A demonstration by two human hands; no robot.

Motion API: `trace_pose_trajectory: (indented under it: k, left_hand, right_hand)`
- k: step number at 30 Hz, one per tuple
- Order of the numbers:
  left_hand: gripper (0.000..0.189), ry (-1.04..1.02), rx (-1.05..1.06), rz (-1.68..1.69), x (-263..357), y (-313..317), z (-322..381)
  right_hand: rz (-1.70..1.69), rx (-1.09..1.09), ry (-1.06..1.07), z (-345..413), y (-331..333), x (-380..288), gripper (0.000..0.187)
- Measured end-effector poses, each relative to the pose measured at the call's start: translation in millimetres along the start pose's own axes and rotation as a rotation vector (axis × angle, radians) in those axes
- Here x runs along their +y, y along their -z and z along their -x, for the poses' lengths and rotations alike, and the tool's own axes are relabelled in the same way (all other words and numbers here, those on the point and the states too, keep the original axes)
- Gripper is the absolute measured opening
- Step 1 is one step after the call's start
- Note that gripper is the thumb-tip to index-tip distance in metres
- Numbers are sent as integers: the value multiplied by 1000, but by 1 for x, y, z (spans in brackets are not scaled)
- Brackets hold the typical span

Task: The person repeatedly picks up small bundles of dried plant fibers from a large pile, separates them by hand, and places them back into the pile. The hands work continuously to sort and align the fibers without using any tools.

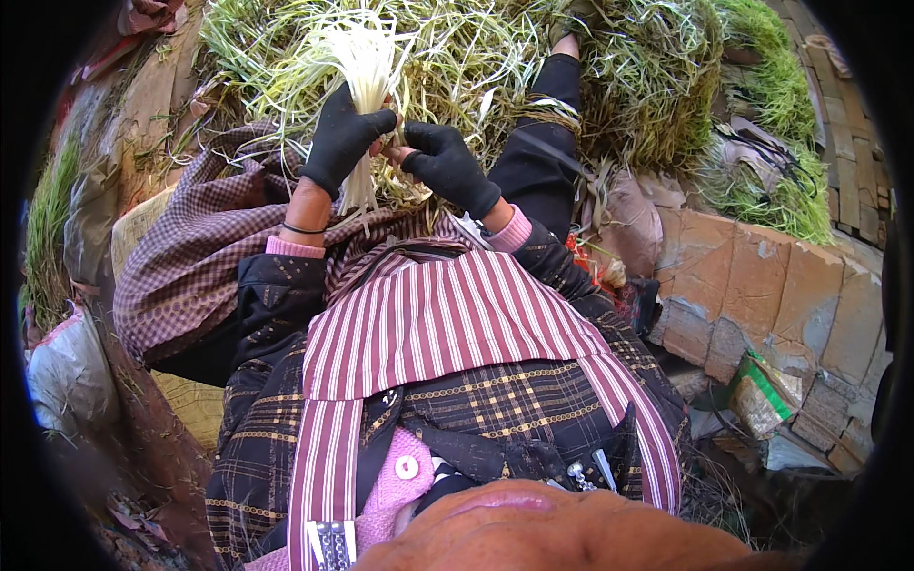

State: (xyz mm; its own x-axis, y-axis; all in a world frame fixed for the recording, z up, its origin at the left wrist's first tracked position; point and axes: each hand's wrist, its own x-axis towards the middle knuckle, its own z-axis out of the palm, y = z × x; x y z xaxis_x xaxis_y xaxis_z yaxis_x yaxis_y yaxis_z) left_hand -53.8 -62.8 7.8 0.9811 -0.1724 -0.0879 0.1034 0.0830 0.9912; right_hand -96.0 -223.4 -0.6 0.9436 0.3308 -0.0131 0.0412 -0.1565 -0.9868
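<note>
My left hand [350, 135], in a black fingerless glove, is closed around a bundle of pale leafy stalks [368, 64]. The bundle stands upright, its leaves above the hand and its white ends hanging below. My right hand [443, 157], gloved the same way, has its bare fingertips pinched together close to the bundle's right side; whether a stalk lies between them is hidden. A large heap of loose green and yellowish stalks [471, 64] spreads just beyond both hands. Below them lies the striped apron [457, 314] on my body.
A dense pile of stalks [650, 86] rises beside my outstretched leg [539, 157]. A low brick ledge [757, 285] runs along the right, with a green and white packet [764, 396] by it. More green bunches [771, 93] lie at the upper right. A white sack [71, 371] stands at the left.
</note>
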Motion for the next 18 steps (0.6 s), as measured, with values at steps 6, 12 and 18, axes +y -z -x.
trace_pose_trajectory:
  k: [6,12,18]
  left_hand:
    - [27,-52,28,79,4,1,1]
    - [28,-153,151,334,33,34,-1]
    - [27,-289,252,438,65,75,9]
  right_hand:
    - [-365,-7,-163,-8,4,3,23]
    - [-58,-32,-51,-7,-14,29,20]
    - [562,-279,-182,-5,-3,95,22]
